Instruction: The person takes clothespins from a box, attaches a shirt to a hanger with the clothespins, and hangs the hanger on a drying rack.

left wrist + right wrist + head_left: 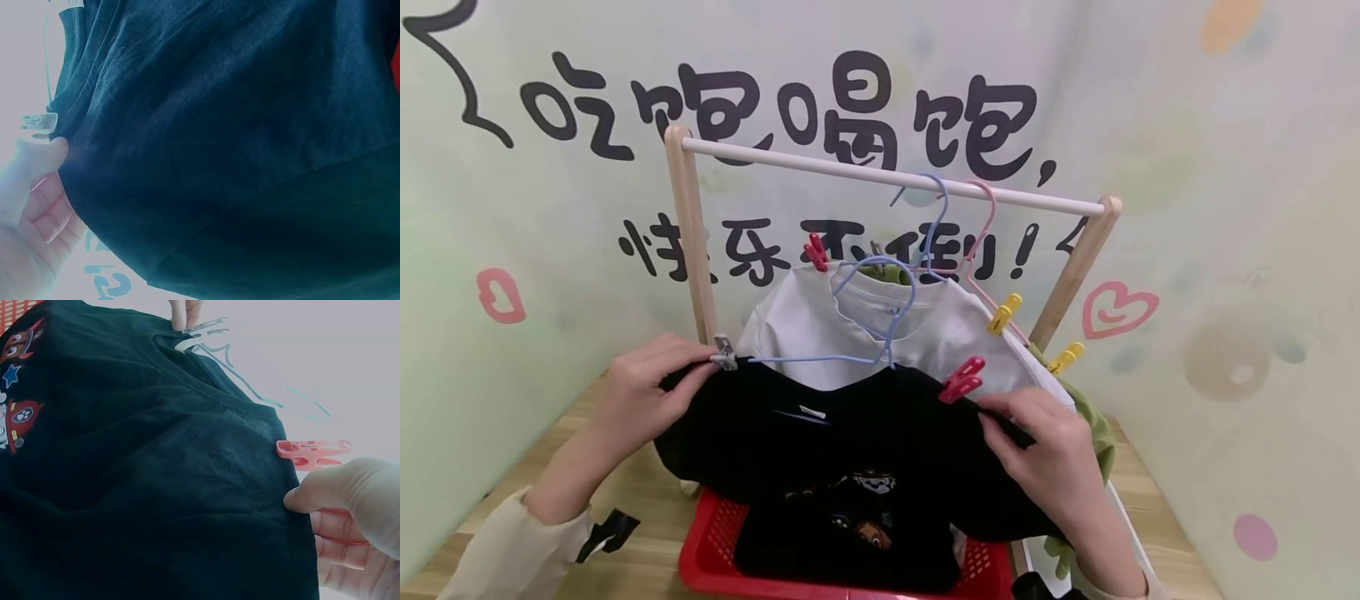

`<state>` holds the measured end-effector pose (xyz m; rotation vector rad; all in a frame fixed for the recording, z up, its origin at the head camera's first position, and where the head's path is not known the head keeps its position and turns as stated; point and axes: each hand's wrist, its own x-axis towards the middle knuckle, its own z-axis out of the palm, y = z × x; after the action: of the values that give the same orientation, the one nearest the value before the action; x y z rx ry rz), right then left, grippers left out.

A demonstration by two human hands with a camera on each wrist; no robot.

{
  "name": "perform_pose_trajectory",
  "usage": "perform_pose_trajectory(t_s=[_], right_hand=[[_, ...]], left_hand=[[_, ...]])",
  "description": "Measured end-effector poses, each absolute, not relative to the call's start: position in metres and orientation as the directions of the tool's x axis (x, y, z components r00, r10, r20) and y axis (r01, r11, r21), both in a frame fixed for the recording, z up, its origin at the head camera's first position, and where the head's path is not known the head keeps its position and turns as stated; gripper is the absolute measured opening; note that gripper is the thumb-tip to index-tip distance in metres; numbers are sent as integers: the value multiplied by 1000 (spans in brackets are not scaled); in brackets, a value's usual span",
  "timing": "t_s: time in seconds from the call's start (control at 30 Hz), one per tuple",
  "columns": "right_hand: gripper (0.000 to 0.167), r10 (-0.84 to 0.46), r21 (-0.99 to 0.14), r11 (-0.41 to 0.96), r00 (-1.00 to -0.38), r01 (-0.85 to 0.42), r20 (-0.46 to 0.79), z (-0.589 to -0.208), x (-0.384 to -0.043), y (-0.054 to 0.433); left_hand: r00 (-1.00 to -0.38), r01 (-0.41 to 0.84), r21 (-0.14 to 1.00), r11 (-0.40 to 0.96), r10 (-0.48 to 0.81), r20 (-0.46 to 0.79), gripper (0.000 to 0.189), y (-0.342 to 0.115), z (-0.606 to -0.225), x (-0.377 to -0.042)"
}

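Observation:
A black T-shirt (820, 433) with cartoon prints hangs on a blue hanger (820, 359), its hook free of the rack rod. A grey clothespin (724, 353) clips one shoulder, a red clothespin (962, 380) the other. My left hand (643, 392) pinches the shoulder edge right beside the grey clothespin; in the left wrist view, the thumb (53, 150) presses the cloth just below the clip. With thumb and fingers my right hand (1045, 446) pinches the opposite shoulder, a little outside the red clothespin (312, 453). The lower shirt droops over a red basket (700, 542).
Behind the T-shirt, a wooden rack with a white rod (850, 171) carries a white shirt (790, 321) and a green garment (1093, 425) on hangers. Yellow clothespins (1006, 315) grip their right shoulders. A white tray (1123, 508) stands right of the basket.

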<state>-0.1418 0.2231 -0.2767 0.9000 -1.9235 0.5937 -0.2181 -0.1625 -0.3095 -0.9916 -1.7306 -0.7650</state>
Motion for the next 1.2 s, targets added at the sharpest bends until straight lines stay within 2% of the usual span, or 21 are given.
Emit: perform_pose_trajectory(t_s=[0.1, 0.2, 0.27, 0.37, 0.5, 0.7, 0.93, 1.2], right_hand=[[30, -361, -1, 657, -316, -754, 877, -271, -144, 221], [17, -382, 35, 701, -333, -713, 862, -261, -146, 217], [6, -395, 58, 724, -346, -687, 851, -254, -147, 213], [12, -399, 85, 749, -344, -657, 850, -242, -150, 207], [14, -393, 114, 770, -326, -628, 860, -226, -156, 203], [10, -373, 134, 798, -307, -588, 876, -210, -165, 200], [9, -334, 125, 841, -325, -526, 885, -202, -178, 200], [6, -310, 111, 862, -342, -495, 887, -195, -184, 195]], left_hand=[[-220, 875, 69, 479, 266, 938, 45, -161, -305, -223], [-260, 853, 101, 512, 249, 933, 46, -161, -300, -228], [-273, 839, 119, 531, 221, 936, 33, -160, -296, -233], [-287, 820, 144, 554, 180, 941, 7, -156, -288, -239], [-297, 804, 170, 569, 139, 945, 21, -151, -276, -249], [-285, 801, 157, 578, 138, 948, 11, -147, -259, -267], [-383, 763, 249, 596, 107, 918, 6, -138, -245, -287], [-417, 725, 309, 615, 34, 908, 6, -131, -241, -294]])
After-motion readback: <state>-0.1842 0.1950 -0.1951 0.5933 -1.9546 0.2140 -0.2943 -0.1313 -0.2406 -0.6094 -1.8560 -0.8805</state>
